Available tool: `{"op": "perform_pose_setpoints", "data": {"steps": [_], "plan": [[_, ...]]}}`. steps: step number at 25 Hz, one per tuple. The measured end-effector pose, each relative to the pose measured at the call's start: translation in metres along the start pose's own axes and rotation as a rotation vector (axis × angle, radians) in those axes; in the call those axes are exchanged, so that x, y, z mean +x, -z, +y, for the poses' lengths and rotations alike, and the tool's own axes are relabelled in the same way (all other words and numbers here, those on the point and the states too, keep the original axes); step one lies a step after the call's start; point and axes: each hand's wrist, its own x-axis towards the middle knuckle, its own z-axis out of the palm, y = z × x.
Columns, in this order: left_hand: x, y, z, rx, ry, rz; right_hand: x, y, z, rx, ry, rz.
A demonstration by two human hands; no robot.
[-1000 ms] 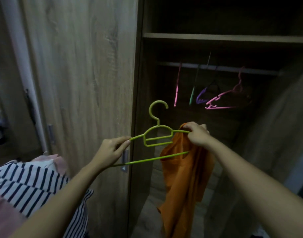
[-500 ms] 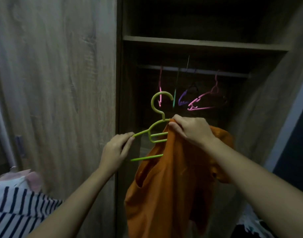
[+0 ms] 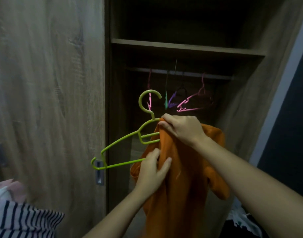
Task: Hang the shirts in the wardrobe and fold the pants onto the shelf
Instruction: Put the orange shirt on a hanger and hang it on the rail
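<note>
An orange shirt hangs in front of the open wardrobe, partly pulled over a green plastic hanger. The hanger's left arm and hook stick out bare to the left. My right hand pinches the shirt's fabric together with the hanger just below the hook. My left hand is lower, its fingers around a fold of the shirt near the hanger's bottom bar. The hanger's right half is hidden under the fabric.
The wardrobe rail carries several empty hangers, among them a pink hanger. A wooden shelf runs above the rail. The closed wardrobe door stands at left. Striped clothing lies at bottom left.
My left hand let go of the hanger's left tip and moved right onto the shirt. The shirt has slid further over the hanger. The view has shifted right.
</note>
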Motion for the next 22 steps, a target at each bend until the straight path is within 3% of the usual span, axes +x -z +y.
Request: {"op": "perform_pose_setpoints", "data": {"steps": [3,5,9,11,15,16,19,22], "plan": [[-0.030,0.010,-0.039,0.036,-0.006,-0.296,-0.009,0.011,0.017,-0.020,-0.065,0.057],[-0.036,0.027,-0.074,0.167,0.002,-0.217,-0.018,0.017,0.031,-0.037,-0.092,0.080],[-0.026,0.074,-0.101,0.813,-0.389,-0.088,-0.045,0.019,0.053,-0.024,-0.089,-0.010],[-0.028,0.094,-0.112,0.936,-0.465,-0.122,-0.058,0.015,0.058,-0.059,-0.063,-0.021],[-0.026,0.111,-0.110,0.792,-0.438,-0.122,-0.073,-0.004,0.045,-0.081,0.026,-0.072],[-0.022,0.108,-0.103,0.728,-0.369,-0.079,-0.072,-0.006,0.039,-0.046,0.004,-0.091],[-0.007,0.104,-0.079,0.222,0.021,-0.042,-0.064,-0.009,0.028,0.105,-0.170,-0.135],[0.005,0.104,-0.063,0.082,0.127,-0.124,-0.066,-0.015,0.028,0.182,-0.281,-0.177]]}}
